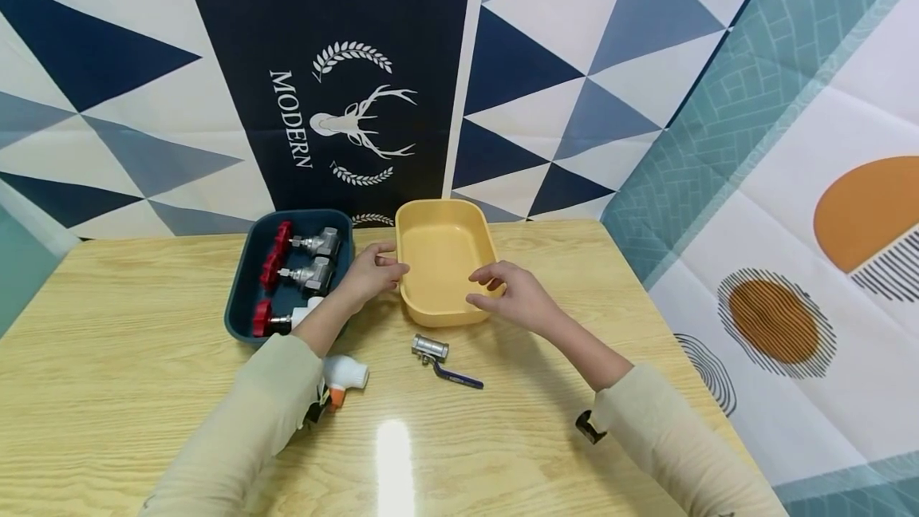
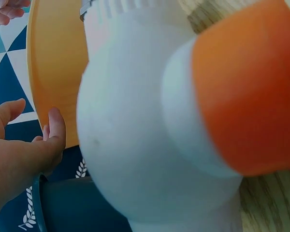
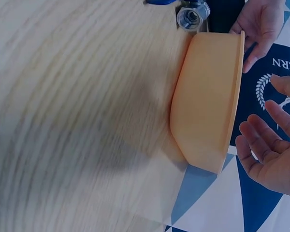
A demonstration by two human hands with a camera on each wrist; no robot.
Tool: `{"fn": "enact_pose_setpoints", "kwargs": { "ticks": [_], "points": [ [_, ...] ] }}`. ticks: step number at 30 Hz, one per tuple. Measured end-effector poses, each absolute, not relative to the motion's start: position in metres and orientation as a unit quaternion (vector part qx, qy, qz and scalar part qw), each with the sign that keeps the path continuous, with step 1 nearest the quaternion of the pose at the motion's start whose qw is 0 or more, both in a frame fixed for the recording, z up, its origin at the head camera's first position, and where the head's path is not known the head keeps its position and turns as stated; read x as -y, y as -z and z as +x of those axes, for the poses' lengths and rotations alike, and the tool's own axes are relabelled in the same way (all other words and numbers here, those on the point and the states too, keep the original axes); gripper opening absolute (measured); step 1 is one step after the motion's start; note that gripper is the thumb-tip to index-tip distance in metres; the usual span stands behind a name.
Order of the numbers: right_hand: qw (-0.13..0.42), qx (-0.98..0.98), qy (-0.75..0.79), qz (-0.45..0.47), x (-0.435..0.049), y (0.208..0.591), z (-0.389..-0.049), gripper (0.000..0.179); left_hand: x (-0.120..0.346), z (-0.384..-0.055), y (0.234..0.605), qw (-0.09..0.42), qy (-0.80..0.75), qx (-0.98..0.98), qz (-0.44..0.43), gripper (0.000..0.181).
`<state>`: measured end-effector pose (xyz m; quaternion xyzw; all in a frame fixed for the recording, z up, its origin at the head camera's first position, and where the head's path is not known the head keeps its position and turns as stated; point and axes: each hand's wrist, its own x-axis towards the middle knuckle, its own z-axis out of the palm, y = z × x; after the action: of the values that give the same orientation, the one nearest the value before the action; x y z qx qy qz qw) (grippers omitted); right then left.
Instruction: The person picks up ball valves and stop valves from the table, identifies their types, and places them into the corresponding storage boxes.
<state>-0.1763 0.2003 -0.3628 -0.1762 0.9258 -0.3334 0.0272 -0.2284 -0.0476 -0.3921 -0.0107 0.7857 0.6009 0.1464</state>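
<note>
A yellow plastic basin (image 1: pixel 443 250) stands on the wooden table against the printed backdrop. My left hand (image 1: pixel 372 271) is at its left rim, the thumb just over the edge and the fingers beside the outer wall; in the left wrist view thumb and fingers (image 2: pixel 57 124) are spread apart. Over the basin's right side hovers my right hand (image 1: pixel 518 294), holding nothing, its fingers (image 3: pixel 261 145) loosely bent in the right wrist view. In front of the basin lies a metal ball valve (image 1: pixel 431 348) with a blue lever handle (image 1: pixel 458 377).
A dark blue basin (image 1: pixel 237 294) on the left holds several valves with red handwheels (image 1: pixel 273 258). A white plastic valve with an orange handle (image 1: pixel 345 373) lies under my left forearm and fills much of the left wrist view. The table edge (image 1: pixel 653 325) runs along the right.
</note>
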Motion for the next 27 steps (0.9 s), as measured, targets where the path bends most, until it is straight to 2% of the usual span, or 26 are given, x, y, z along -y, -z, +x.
{"fn": "enact_pose_setpoints", "kwargs": {
  "ticks": [27],
  "points": [
    [0.046, -0.901, 0.376, -0.211, -0.187, 0.37, -0.156, 0.029, 0.046, -0.228, 0.394, 0.162, -0.589, -0.792, -0.006, 0.058]
  ]
}}
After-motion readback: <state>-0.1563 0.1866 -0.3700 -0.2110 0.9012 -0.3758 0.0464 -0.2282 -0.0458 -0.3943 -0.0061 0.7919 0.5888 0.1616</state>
